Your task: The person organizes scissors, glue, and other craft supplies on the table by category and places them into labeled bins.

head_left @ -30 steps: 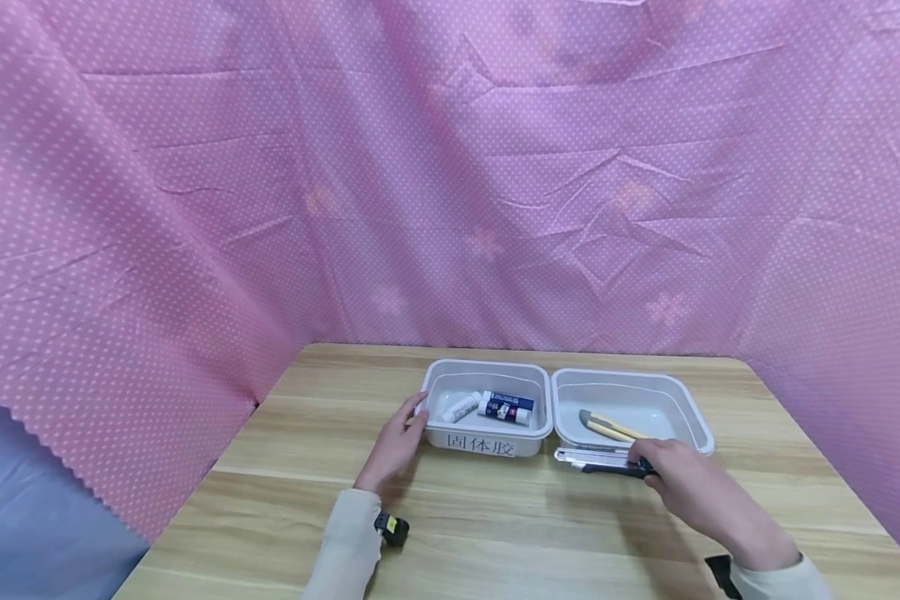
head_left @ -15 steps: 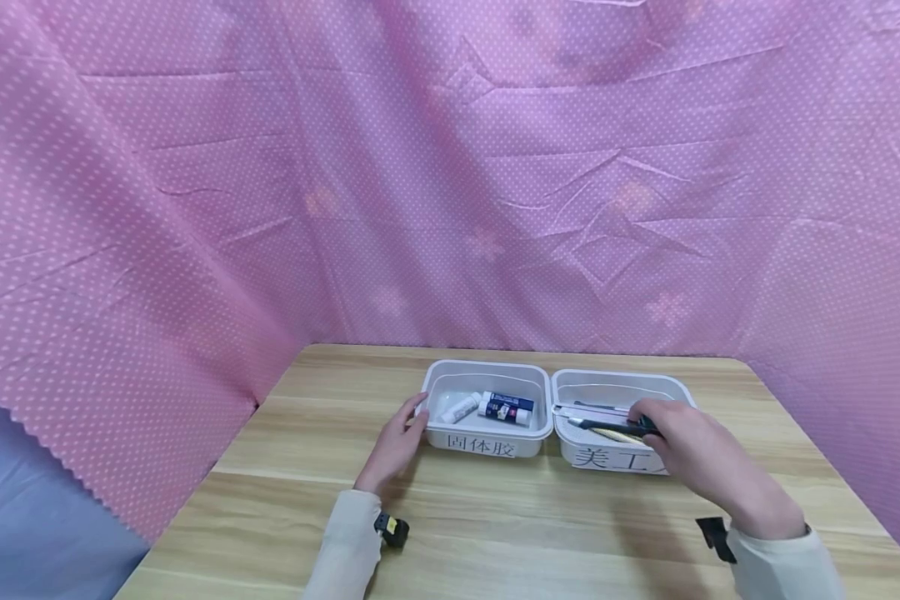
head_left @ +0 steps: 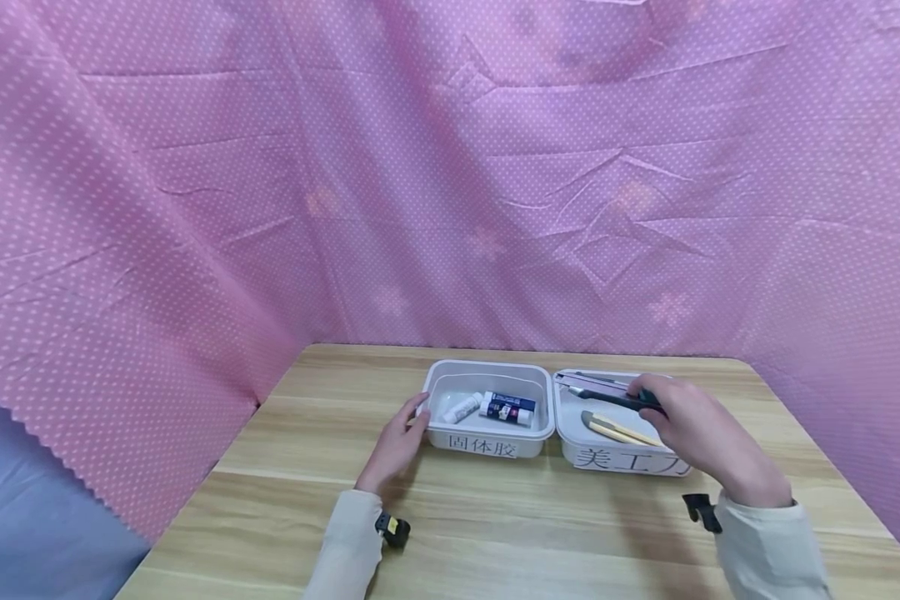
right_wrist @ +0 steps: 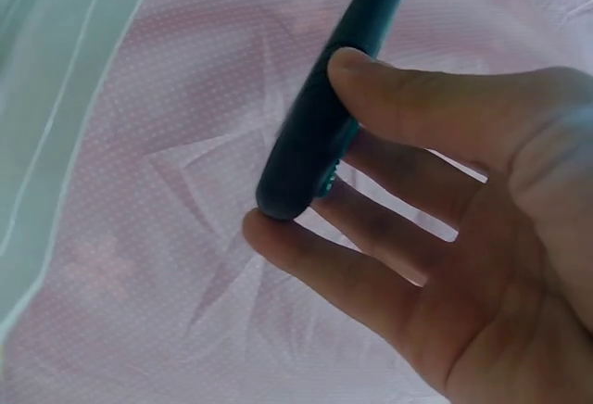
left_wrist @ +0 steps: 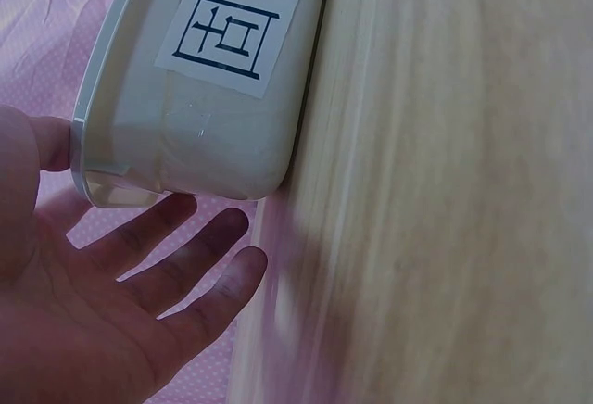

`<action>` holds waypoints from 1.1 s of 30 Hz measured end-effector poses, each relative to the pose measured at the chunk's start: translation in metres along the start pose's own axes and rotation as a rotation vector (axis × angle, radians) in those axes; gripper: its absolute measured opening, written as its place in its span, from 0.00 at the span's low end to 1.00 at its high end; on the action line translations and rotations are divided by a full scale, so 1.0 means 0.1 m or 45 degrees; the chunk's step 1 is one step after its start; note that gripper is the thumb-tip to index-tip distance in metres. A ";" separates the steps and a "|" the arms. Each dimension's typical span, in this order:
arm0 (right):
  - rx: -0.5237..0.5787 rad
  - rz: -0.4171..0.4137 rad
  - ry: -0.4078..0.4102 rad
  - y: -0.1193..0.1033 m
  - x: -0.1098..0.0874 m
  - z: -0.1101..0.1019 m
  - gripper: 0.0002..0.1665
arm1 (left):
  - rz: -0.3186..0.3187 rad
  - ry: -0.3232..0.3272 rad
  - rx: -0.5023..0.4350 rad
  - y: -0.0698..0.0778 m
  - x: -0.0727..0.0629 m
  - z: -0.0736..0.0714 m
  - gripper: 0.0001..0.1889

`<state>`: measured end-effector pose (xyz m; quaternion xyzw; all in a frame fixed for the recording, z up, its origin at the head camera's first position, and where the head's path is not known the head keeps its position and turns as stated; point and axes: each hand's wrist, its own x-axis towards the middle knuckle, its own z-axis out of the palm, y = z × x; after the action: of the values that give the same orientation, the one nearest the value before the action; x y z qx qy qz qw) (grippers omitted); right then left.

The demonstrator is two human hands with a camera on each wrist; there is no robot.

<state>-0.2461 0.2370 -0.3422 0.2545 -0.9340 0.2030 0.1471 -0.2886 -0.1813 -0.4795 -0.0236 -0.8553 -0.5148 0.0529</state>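
Note:
My right hand holds a black utility knife above the right white box. A pale strip runs alongside the knife; I cannot tell whether it is a separate piece. In the right wrist view, thumb and fingertips pinch the dark handle. Inside that box lies a yellow utility knife with a grey tip, perhaps one of two. My left hand touches the near left corner of the left white box, thumb at the rim, fingers fairly straight. Blue-and-white glue sticks and a smaller white stick lie in it.
The boxes stand side by side on a wooden table, each with a label in Chinese characters on its front. A pink dotted curtain hangs behind and around the table.
My right hand has lifted the black utility knife from the right box's front edge and carried it away from me, over the box's far part. The left hand has stayed in place.

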 end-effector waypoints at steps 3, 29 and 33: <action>-0.003 0.006 0.016 0.09 0.00 0.05 0.14 | -0.007 -0.004 -0.010 0.02 0.00 0.01 0.26; 0.045 0.120 -0.073 0.56 0.05 0.44 0.14 | -0.011 0.015 0.022 0.04 -0.01 0.00 0.26; 0.020 0.140 -0.097 0.59 0.05 0.49 0.14 | -0.023 0.016 0.023 0.04 -0.02 -0.01 0.26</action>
<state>-0.2902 0.2597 -0.4008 0.2116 -0.9498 0.2084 0.0982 -0.2865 -0.1798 -0.4756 -0.0122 -0.8597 -0.5078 0.0539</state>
